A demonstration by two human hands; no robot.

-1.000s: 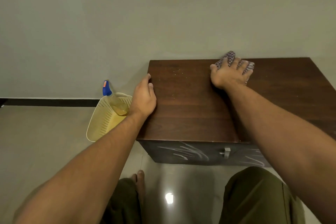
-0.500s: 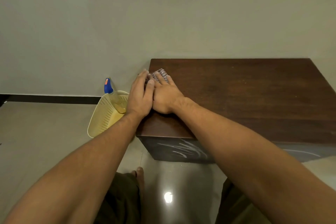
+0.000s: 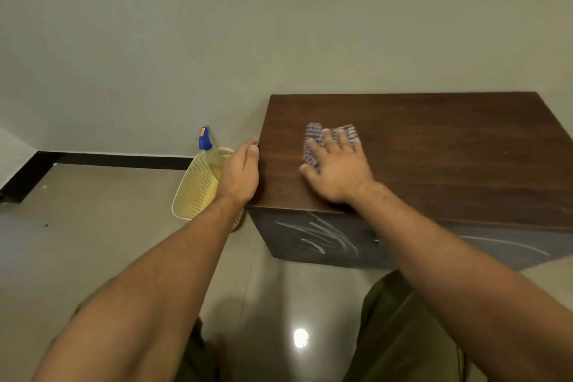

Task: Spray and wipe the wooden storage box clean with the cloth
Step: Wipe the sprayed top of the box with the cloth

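The right hand (image 3: pixel 338 169) lies flat with fingers spread, pressing the checked cloth (image 3: pixel 322 141) onto the top of the wooden storage box (image 3: pixel 434 158); the cloth shows beyond and left of the fingertips, blurred. To its left, the left hand (image 3: pixel 240 175) cups the box's left edge, fingers loosely curled over the corner and holding nothing else, apparently bracing it. Further left, beyond that hand, a spray bottle (image 3: pixel 205 141) stands in a perforated yellow basket (image 3: pixel 198 189) on the floor. The step in hand looks like wiping the top. Pale streaks on the front panel (image 3: pixel 322 237) below the wrist suggest the next move calls for working the cloth down there.
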